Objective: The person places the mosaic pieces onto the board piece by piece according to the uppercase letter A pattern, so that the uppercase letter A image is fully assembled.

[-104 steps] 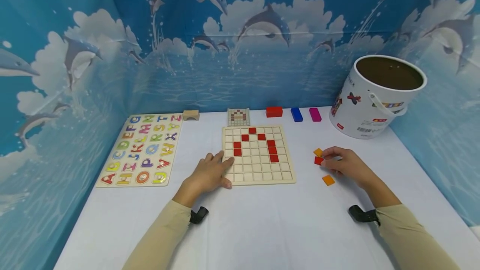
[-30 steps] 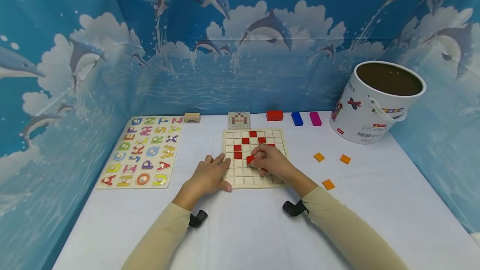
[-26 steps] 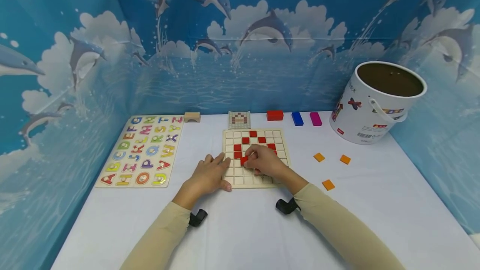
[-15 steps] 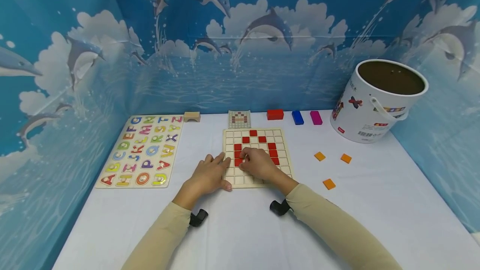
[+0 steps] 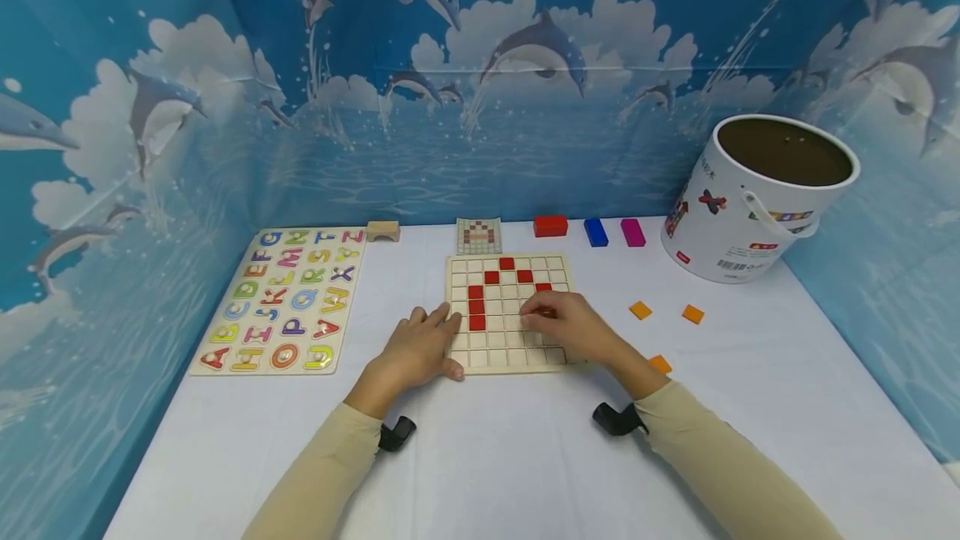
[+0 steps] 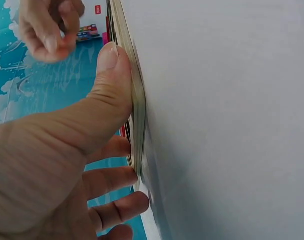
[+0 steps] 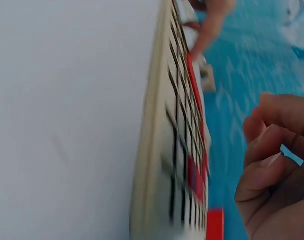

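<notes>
In the head view, a wooden grid board [image 5: 487, 357] lies flat, with red square tiles [image 5: 476, 307] in its cells forming an arch shape. My left hand [image 5: 420, 346] rests at the board's left edge, fingers spread over the rim. The left wrist view shows its thumb [image 6: 110, 75] along the board's side. Over the right half of the board hovers my right hand [image 5: 570, 325], hiding some red tiles there. Its fingers are loosely bent with nothing between them, as the right wrist view shows. Orange tiles [image 5: 640, 309] lie to the board's right, one partly covered by the right wrist.
Behind the board sits a small pattern card [image 5: 478, 237]. A red block [image 5: 551, 226], a blue block [image 5: 596, 232] and a magenta block [image 5: 633, 232] line the back. An alphabet board [image 5: 281, 302] is left, near a wooden arch block [image 5: 383, 231]. A white bucket [image 5: 738, 223] stands back right.
My right hand picked up a red tile on the right, carried it to the board, set it below the left red column, and has now drawn back rightward. The left hand has stayed put.
</notes>
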### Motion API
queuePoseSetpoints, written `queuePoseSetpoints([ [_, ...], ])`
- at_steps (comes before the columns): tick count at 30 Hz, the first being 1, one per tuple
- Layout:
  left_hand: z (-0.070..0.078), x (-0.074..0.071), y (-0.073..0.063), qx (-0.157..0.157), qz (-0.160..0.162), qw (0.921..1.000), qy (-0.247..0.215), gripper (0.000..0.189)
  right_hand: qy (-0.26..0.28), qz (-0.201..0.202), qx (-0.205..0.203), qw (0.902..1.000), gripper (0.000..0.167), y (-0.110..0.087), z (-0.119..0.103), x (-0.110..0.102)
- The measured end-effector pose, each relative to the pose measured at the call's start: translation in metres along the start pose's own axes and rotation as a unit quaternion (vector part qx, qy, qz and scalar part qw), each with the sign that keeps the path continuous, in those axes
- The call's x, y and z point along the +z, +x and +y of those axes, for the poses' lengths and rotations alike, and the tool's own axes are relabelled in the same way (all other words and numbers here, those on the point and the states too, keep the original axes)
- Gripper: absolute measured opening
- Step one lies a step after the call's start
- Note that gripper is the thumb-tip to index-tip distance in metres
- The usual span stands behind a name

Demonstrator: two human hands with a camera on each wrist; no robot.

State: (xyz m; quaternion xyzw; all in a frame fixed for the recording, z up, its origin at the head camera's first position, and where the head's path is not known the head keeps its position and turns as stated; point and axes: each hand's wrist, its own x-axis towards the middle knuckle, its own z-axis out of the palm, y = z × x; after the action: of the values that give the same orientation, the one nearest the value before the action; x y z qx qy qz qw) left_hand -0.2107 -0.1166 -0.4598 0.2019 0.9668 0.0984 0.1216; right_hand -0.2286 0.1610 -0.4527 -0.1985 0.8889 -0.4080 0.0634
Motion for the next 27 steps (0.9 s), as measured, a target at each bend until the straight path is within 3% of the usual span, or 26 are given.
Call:
queuePoseSetpoints([
  [6,0.001,-0.002,0.000,0.001,-0.002,1.0000,-0.001,0.097,0.005,0.068,0.095,0.9932,0.031,-0.043,0.049,-0.069],
  [10,0.000,-0.001,0.000,-0.002,-0.006,1.0000,0.000,0.097,0.034,0.127,0.160,0.9782,0.044,-0.075,0.086,-0.108],
  [13,0.001,0.000,-0.001,-0.001,-0.008,1.0000,-0.003,0.096,0.036,0.151,0.199,0.9677,0.053,-0.093,0.106,-0.127],
  [19,0.001,0.000,-0.003,-0.003,-0.009,0.9999,-0.007,0.096,-0.007,0.114,0.239,0.9642,0.063,-0.111,0.130,-0.143],
  [27,0.002,0.000,-0.001,-0.002,-0.007,0.9999,0.007,0.096,-0.018,0.069,0.264,0.9618,0.069,-0.110,0.139,-0.143],
])
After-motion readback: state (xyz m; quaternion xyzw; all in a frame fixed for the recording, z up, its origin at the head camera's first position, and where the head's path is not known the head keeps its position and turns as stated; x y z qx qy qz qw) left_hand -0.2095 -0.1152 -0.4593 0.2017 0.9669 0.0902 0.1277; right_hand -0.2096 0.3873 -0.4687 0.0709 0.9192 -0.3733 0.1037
